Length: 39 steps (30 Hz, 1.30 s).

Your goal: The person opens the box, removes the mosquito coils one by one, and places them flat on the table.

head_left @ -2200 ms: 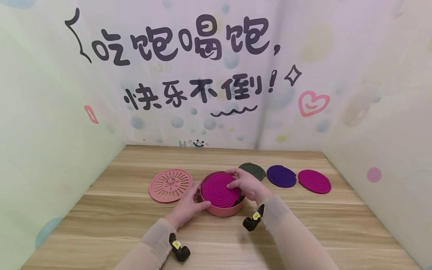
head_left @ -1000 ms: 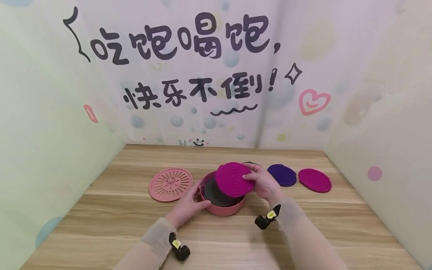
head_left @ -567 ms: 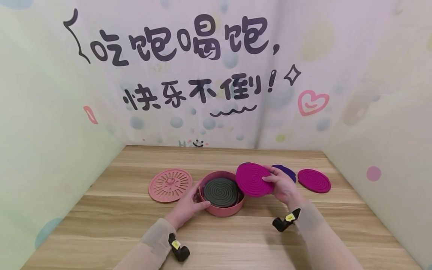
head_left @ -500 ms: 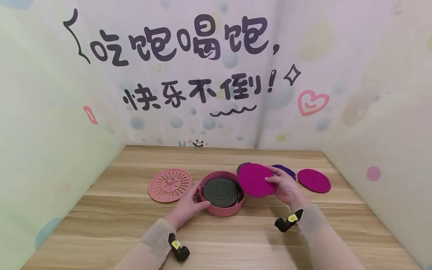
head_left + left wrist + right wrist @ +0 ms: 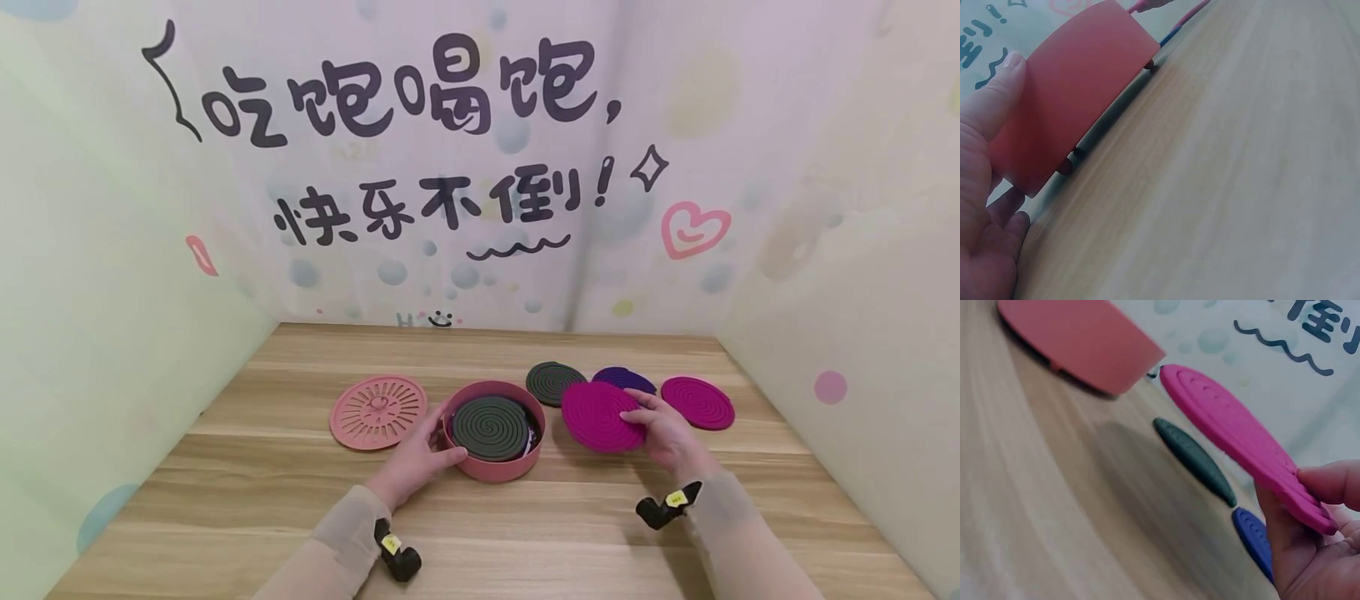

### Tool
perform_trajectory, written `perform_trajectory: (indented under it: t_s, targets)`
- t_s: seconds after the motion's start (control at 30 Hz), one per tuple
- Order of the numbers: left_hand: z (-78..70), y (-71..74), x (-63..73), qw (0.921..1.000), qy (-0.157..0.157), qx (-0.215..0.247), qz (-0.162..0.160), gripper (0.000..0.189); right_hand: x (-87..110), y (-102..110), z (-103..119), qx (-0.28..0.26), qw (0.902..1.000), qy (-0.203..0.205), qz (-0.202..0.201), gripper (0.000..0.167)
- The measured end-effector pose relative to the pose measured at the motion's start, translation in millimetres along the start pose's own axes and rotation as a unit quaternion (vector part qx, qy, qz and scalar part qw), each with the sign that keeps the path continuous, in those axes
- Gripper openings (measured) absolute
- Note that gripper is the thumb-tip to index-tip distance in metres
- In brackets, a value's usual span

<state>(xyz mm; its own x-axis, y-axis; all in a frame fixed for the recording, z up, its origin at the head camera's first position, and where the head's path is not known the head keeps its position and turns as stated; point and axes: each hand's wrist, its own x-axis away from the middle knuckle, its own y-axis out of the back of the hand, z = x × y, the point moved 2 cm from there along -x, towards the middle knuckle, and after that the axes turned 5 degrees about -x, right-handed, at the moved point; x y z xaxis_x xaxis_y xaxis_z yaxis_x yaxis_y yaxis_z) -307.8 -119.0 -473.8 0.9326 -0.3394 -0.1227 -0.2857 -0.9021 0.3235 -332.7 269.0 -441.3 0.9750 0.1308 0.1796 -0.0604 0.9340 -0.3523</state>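
Head: your right hand point(image 5: 671, 437) pinches a magenta disc point(image 5: 600, 421), spiral-ridged, right of the pink container point(image 5: 497, 472); it partly hides the blue disc point(image 5: 618, 377). Your left hand point(image 5: 416, 460) grips the container's wall; a green coiled disc point(image 5: 489, 427) lies inside, contents beneath unclear.

Left wrist: wall smooth, curved; interior hidden.

Right wrist: magenta disc thin, raised off the table point(image 5: 1041, 487); your hand cut off.

The held magenta spiral coaster point(image 5: 598, 421) is presenting a matt, rubber-like, ridged surface. The round pink container point(image 5: 498, 471) is showing a smooth, plastic-looking wall with a satin finish. The slotted pink lid point(image 5: 380, 417) is exhibiting a matt, plastic-like face. The tabletop point(image 5: 225, 492) is displaying smooth, low-sheen wood grain.
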Motion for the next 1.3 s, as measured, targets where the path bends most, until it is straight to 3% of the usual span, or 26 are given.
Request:
perform_trajectory:
  t_s: [0.2,0.43,0.73,1.1,1.3]
  targets:
    - [0.0,0.3,0.3,1.0000,-0.001,0.004,0.001,0.084,-1.6,2.5,-13.6,0.051,0.9983,-0.027,-0.011,0.067]
    - [0.4,0.5,0.8,1.0000,0.004,-0.005,0.002,0.084,2.2,-3.4,-21.5,0.082,0.9945,-0.044,-0.046,0.070]
    - [2.1,0.7,0.2,1.0000,0.002,-0.009,0.001,0.085,-3.3,-6.4,-22.7,0.109,0.9926,-0.036,-0.040,0.067]
    - [3.5,0.6,-0.6,1.0000,-0.005,-0.001,-0.002,0.084,-3.8,-8.8,-20.3,0.207,0.9744,-0.041,-0.077,0.063]
    - [-0.4,-0.6,0.4,0.9999,0.007,-0.002,-0.008,0.084,-3.1,-10.8,-17.3,0.264,0.9601,-0.032,-0.087,0.059]
